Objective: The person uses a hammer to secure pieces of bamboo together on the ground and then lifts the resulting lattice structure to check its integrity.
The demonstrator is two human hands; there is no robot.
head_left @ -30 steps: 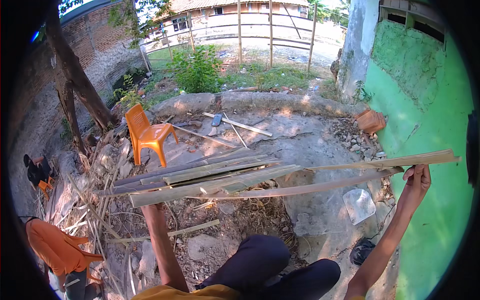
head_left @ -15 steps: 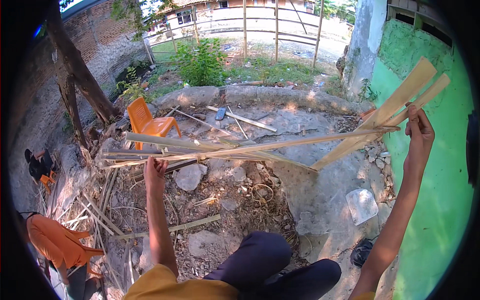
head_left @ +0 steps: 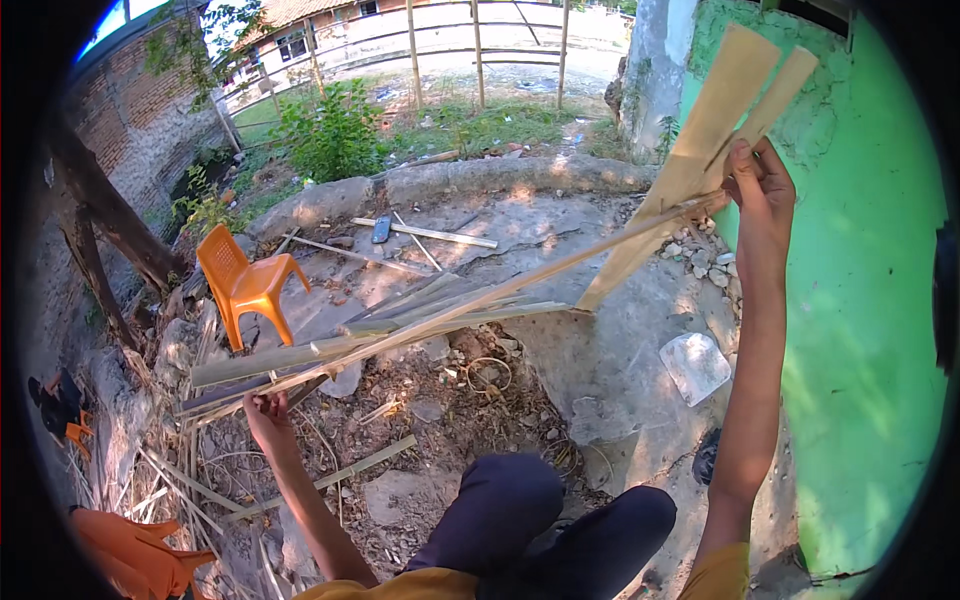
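My left hand [head_left: 270, 425] is closed around the near end of a long thin bamboo strip [head_left: 480, 300], low at the left. From there the strip slants up to the right toward my raised right hand [head_left: 765, 190]. That hand pinches a narrower bamboo slat [head_left: 785, 85], while a broad pale bamboo slat [head_left: 735, 80] stands tilted beside it. Several more bamboo strips [head_left: 250, 368] fan out behind the long one, their left ends just above my left fingers. Whether the left hand grips those too, I cannot tell.
An orange plastic chair [head_left: 262, 283] stands at the left, beyond the strips. A phone [head_left: 381, 230] lies by loose strips on the concrete. Rubble and a cut bamboo piece [head_left: 365, 458] cover the ground before my knees. A white slab [head_left: 695, 367] lies near the green wall [head_left: 860, 350].
My view has turned and shifted, so the chair sits further left and lower. My left hand and the strips' left ends have dropped, leaving the bamboo sloping more steeply. Both hands keep their hold.
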